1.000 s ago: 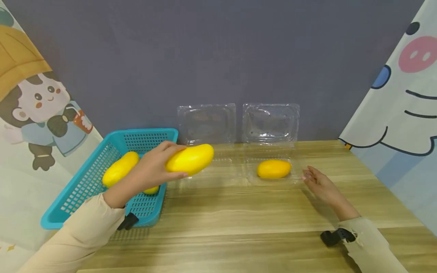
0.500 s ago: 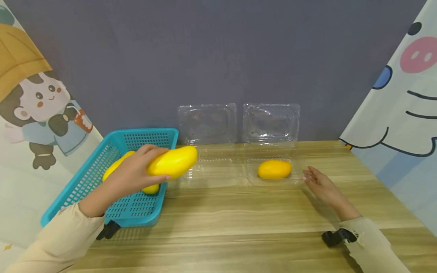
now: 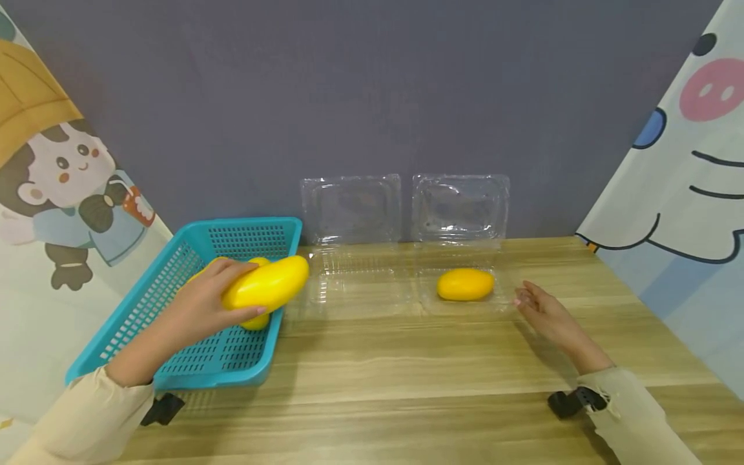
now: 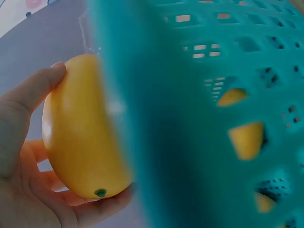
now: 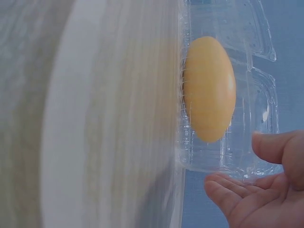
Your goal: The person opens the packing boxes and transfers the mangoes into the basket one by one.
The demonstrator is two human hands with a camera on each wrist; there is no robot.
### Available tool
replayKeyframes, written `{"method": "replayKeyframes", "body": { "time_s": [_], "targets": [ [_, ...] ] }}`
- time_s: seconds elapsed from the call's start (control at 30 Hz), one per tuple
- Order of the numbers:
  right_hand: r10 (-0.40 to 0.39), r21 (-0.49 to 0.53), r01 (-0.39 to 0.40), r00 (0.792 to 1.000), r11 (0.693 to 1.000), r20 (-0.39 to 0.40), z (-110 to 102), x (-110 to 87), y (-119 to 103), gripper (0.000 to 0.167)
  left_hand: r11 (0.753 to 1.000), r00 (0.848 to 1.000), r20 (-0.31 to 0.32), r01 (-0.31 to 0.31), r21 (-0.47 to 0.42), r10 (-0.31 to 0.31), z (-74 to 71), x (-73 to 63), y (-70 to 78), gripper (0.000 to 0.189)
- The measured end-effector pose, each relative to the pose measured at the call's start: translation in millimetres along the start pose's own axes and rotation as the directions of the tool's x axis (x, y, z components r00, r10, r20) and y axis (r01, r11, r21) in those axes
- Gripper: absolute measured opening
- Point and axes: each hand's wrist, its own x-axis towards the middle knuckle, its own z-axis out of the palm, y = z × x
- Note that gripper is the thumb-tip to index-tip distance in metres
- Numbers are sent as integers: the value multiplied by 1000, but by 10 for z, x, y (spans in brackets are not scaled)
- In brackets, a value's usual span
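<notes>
My left hand (image 3: 192, 307) grips a smooth yellow mango (image 3: 270, 284) above the right side of a teal perforated basket (image 3: 217, 378). Thumb and fingers wrap its sides, and a small green stem mark shows on the held mango (image 4: 80, 133) in the left wrist view. More yellow mangoes (image 3: 254, 323) lie in the basket, partly hidden by the hand. To the right, another mango (image 3: 465, 285) sits in the base of a clear plastic clamshell box (image 3: 461, 206) whose lid stands up. My right hand (image 3: 549, 316) has its relaxed fingertips right at that box's right edge, thumb apart from fingers.
A second clear clamshell box (image 3: 351, 210), lid raised, stands between the basket and the filled box. Behind the wooden table (image 3: 407, 387) rises a grey wall (image 3: 372, 97). Printed cartoon sheets (image 3: 75, 174) flank both sides.
My left hand has moved left and slightly down with the mango, from in front of the left box to over the basket. The right hand stays in place.
</notes>
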Motion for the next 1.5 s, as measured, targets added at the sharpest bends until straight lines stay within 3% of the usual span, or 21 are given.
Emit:
{"method": "replayKeyframes", "body": {
  "time_s": [0.33,0.8,1.03,1.17,1.27,1.5],
  "targets": [
    [-4,-5,4,1000,1000,-8,15,6,0,62,996,996,14,90,-26,-90,6,-153,-202,70],
    [-4,-36,4,1000,999,-15,24,12,11,62,985,985,38,171,-26,-170,-21,-375,-521,73],
    [-10,-38,9,1000,999,-18,29,6,7,62,986,985,19,169,-7,-169,-26,-471,-708,71],
    [-9,-42,7,1000,999,-29,24,5,-4,61,982,979,81,187,-15,-185,4,-486,-778,70],
    [-5,-38,4,1000,999,-26,24,-1,-14,61,985,979,125,170,-37,-164,30,-485,-807,71],
    [-11,-28,10,1000,1000,-21,13,-4,0,62,996,990,135,60,-66,-51,108,-462,-796,69]
  ]
}}
